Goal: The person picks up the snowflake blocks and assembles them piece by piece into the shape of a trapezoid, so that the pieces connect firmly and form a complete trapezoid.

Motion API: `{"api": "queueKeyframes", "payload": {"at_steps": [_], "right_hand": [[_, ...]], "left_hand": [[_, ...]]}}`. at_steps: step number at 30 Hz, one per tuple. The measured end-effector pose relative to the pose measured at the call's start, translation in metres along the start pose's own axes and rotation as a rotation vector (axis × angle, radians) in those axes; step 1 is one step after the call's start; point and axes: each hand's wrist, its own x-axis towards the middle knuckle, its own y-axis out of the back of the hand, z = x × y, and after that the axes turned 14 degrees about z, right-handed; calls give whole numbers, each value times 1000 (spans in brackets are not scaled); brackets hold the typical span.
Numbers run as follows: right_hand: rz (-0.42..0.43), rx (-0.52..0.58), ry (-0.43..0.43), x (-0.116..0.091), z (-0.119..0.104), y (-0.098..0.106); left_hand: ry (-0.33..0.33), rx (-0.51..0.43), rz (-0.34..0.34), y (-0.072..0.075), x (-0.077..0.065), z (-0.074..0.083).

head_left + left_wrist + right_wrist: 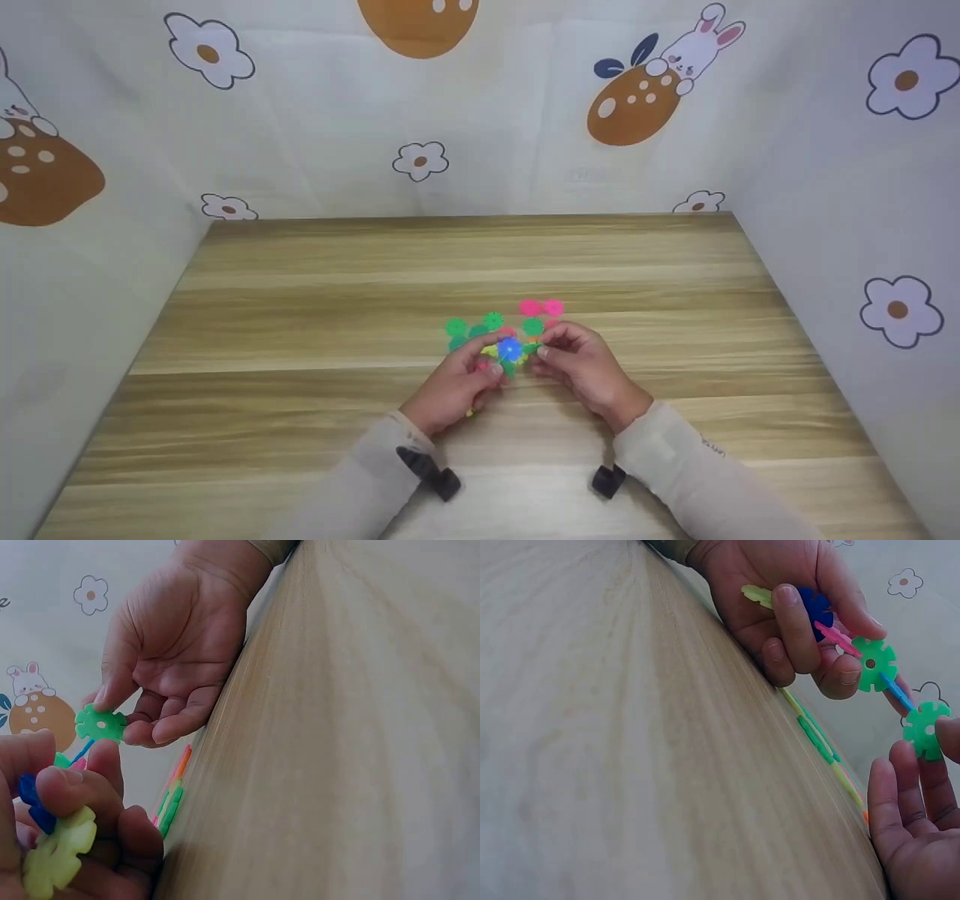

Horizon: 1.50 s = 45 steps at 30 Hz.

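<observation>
My left hand (pixel 456 386) grips a small chain of notched plastic snowflake discs. In the right wrist view the chain runs from a yellow disc (pixel 757 595) through a dark blue disc (pixel 815 611) and a pink disc (pixel 835 637) to a green disc (pixel 868 678) and a light blue disc (pixel 897 692), seen edge-on. My right hand (pixel 589 367) pinches another green disc (pixel 921 736) between thumb and fingers. That disc meets the light blue one's edge; whether their slots are fully joined I cannot tell.
Loose discs lie on the wooden table (pixel 300 322) beyond the hands, among them green discs (pixel 455 327) and pink discs (pixel 553 307). Some are partly hidden by the hands. A patterned cloth (pixel 315 112) stands behind the table and along both sides.
</observation>
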Motion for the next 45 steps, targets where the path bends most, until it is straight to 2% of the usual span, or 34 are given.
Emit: {"api": "queueKeyframes", "payload": {"at_steps": [13,25,45], "right_hand": [[0,-30,16,0,1,0],[-10,-65,74,1,4,2],[-20,-48,55,-1,3,1]], "left_hand": [[15,10,-23,1,-1,1],[36,36,-40,4,-1,2],[43,5,-49,3,-1,3]]}}
